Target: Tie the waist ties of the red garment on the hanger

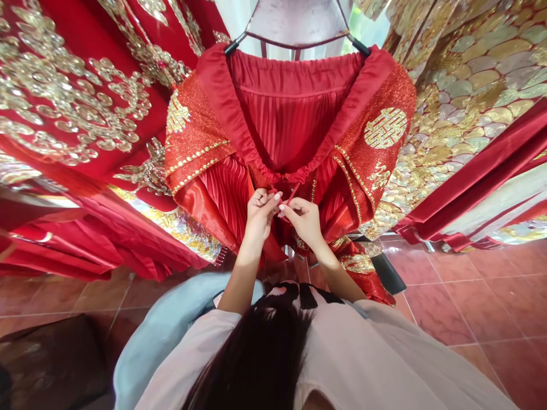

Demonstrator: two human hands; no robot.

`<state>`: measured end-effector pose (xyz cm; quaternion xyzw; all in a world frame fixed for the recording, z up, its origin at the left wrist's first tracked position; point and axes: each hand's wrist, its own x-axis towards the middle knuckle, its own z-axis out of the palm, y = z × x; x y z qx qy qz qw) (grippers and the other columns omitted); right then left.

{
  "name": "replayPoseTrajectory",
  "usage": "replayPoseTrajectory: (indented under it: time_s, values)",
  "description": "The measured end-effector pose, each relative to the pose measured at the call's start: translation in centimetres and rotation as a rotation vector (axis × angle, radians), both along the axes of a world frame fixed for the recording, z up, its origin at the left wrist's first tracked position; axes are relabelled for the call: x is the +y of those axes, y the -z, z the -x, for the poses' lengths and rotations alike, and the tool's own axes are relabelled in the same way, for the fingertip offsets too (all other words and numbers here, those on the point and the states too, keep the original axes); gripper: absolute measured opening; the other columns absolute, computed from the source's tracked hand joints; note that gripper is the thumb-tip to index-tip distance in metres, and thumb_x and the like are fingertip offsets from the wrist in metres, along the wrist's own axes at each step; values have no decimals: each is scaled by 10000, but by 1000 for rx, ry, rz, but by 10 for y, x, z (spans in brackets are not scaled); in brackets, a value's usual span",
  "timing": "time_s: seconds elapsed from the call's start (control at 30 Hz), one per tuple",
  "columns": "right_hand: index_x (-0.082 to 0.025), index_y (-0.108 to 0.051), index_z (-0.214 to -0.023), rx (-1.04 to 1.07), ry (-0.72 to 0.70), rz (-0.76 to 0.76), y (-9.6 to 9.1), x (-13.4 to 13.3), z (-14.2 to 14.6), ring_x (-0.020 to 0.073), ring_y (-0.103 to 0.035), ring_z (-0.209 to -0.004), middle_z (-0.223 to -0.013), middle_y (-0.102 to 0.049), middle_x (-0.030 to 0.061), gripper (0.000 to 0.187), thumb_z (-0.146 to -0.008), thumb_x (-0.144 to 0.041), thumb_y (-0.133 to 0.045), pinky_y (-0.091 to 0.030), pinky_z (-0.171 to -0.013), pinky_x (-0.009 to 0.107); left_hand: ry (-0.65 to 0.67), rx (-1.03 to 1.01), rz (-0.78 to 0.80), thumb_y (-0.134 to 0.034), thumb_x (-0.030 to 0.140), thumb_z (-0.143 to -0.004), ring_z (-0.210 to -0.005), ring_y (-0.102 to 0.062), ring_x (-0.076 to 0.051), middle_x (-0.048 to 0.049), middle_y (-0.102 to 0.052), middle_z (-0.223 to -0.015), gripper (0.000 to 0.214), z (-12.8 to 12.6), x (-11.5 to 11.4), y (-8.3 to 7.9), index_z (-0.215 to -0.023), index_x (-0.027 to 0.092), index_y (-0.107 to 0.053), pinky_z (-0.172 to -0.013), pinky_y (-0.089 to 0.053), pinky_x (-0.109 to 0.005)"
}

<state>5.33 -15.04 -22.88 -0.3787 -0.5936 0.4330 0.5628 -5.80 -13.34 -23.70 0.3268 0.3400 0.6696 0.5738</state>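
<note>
A red pleated skirt (294,108) with gold-embroidered panels hangs from a clip hanger (297,25) straight ahead. At the lowest point of its satin waistband a thin red cord (294,192) comes out. My left hand (260,212) has its fingers curled and pinched at the cord's left end. My right hand (304,219) pinches the cord just to the right. The two hands almost touch, fingertip to fingertip, in front of the skirt's pleats.
Red garments with heavy gold embroidery (77,114) hang at the left, gold-scaled cloth (474,85) at the right. A red satin length (482,171) slants down at the right. The floor is red tile (470,307). A dark object (387,273) lies under the skirt's hem.
</note>
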Motion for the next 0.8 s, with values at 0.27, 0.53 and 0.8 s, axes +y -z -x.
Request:
replayPoseTrajectory:
  time_s: [0.27, 0.53, 0.8]
  values:
    - [-160, -591, -633, -48, 3, 28, -1, 1, 0, 109, -564, -588, -612, -625, 4, 234, -788, -335, -602, -451, -619, 222, -197, -19, 121, -657, 215, -613, -488, -448, -52, 58, -499, -637, 318, -7, -2, 16, -753, 200, -373, -499, -388, -170]
    - [-166, -595, -626, -82, 3, 39, -6, -1, 0, 114, -574, -574, -602, -633, 3, 245, -792, -346, -595, -452, -622, 227, -806, 510, -120, -499, 74, -617, -683, -500, -84, 11, -505, -789, 195, 30, 4, 32, -766, 177, -429, -654, -410, -193]
    - [-175, -530, -635, -117, -11, -19, 2, 0, -3, 103, -539, -592, -596, -582, -13, 250, -830, -331, -551, -432, -642, 217, -874, 504, -87, -573, 107, -583, -768, -515, -124, -16, -553, -870, 258, 65, -20, 42, -831, 170, -540, -745, -423, -235]
